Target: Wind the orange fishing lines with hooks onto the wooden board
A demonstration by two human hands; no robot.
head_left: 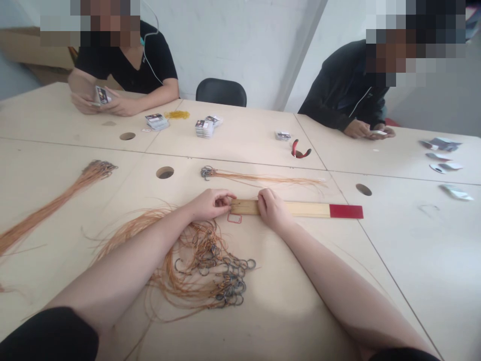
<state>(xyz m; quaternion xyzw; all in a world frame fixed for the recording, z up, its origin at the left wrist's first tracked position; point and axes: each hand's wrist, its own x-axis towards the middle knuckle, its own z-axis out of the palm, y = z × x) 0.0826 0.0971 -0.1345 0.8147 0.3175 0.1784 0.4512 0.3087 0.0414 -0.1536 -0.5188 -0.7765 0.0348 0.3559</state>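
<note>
A narrow wooden board (pixel 306 209) with a red end (pixel 346 211) lies crosswise in front of me. At its left end is my left hand (pixel 211 204), thumb and fingers drawn together in a pinch; what is between them is too small to make out. My right hand (pixel 273 209) is closed and rests over the board, right of its left end, its grip hidden. Below my left forearm spreads a tangled heap of fishing hooks (pixel 231 286) tied to orange lines (pixel 165 281). A small red-outlined rectangle (pixel 234 218) shows just under the board's left end.
Beyond the board lies a bundle of hooked lines (pixel 259 177); another bundle (pixel 80 185) is at left. Red-handled pliers (pixel 300 150) stand in a table hole. Small packs (pixel 205 128) and yellow strands (pixel 176 115) lie farther back. Two people sit opposite, their hands (pixel 112 103) holding items.
</note>
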